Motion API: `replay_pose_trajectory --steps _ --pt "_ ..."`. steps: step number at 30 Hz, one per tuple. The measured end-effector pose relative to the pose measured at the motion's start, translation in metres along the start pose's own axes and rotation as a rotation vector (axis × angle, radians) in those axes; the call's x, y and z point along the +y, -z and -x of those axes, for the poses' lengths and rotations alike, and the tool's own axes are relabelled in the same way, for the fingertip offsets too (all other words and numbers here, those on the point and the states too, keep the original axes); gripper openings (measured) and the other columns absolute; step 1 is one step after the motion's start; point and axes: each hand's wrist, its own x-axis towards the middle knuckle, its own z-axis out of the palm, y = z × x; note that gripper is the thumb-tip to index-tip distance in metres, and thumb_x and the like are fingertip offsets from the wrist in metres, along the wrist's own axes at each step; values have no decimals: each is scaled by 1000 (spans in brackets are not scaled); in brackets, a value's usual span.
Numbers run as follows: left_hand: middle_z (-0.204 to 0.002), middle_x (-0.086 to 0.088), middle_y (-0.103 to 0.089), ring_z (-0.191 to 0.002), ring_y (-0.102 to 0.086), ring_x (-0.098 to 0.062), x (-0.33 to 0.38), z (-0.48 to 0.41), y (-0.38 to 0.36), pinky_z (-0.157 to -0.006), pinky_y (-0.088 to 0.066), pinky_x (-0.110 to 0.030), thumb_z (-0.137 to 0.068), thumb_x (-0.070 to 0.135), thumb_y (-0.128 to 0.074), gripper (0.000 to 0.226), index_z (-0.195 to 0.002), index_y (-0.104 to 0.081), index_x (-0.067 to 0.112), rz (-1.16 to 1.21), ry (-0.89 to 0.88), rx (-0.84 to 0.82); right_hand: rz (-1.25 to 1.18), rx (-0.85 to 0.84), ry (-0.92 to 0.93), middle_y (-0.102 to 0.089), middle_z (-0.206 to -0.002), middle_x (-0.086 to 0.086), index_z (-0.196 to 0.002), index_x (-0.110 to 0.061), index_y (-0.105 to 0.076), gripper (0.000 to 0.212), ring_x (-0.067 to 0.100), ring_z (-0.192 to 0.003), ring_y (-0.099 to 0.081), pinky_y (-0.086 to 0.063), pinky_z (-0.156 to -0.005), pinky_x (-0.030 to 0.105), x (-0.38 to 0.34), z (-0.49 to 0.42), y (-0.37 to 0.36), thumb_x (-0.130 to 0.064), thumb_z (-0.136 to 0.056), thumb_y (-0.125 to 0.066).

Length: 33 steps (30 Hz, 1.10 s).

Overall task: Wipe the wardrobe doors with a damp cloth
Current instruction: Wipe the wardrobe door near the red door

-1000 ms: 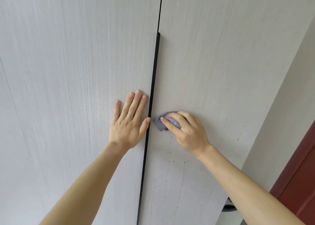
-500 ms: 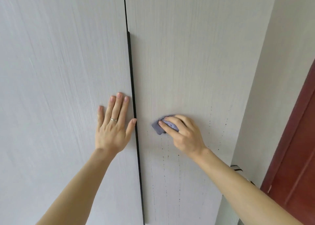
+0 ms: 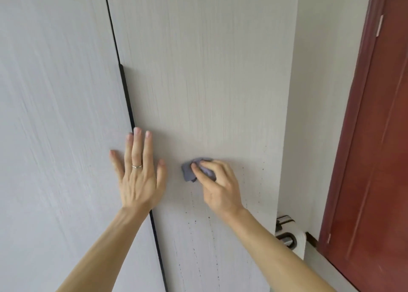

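Two pale wood-grain wardrobe doors fill the view, the left door [image 3: 55,115] and the right door [image 3: 209,70], split by a black handle strip [image 3: 127,97]. My right hand [image 3: 218,188] presses a small crumpled grey-blue cloth [image 3: 189,171] against the right door; only the cloth's left part shows past my fingers. My left hand [image 3: 138,172], with a ring, lies flat with fingers spread across the black strip, touching both doors. Dark speckles dot the right door below and to the right of the cloth.
A white wall [image 3: 320,115] stands right of the wardrobe, then a dark red door [image 3: 375,159]. A white and metal object [image 3: 289,236] sits low in the gap beside the wardrobe's edge.
The view has swung right, showing more of the red door. My left hand has shifted from the left door onto the black strip. My right hand and cloth have moved right, away from the strip.
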Motion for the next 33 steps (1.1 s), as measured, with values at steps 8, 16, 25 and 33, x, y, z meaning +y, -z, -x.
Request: replay_pose_trajectory --steps 8,16,25,33 --pt "-169 6 7 -156 -4 -16 -4 0 -8 -124 6 -50 -100 22 -38 64 -160 -18 16 -19 -29 21 254 -13 -131 -66 -118 -1 -126 -29 -70 43 25 -96 -54 -50 -73 42 89 -7 57 -8 -88 -69" --pt "-166 -11 -13 -156 -10 -21 -1 4 -9 -123 -1 -54 -100 18 -48 58 -156 -35 17 -104 -19 44 -4 184 -509 -50 -113 1 -128 -17 -68 34 18 -80 -53 -53 -72 37 99 -7 51 -8 -96 -59" --pt "-166 -19 -12 -156 -8 -27 0 9 -9 -122 -6 -60 -104 20 -46 59 -160 -26 14 -171 -48 16 -72 -102 -181 -47 -119 -5 -130 -27 -66 50 20 -88 -51 -51 -52 31 62 18 39 -4 -85 -66" --pt "-165 -19 -14 -156 -4 -24 3 9 -10 -123 -4 -58 -107 24 -39 61 -161 -12 22 -169 -29 10 -75 70 -447 -48 -120 0 -136 -24 -62 39 28 -84 -57 -54 -69 40 143 -8 71 -16 -100 -50"
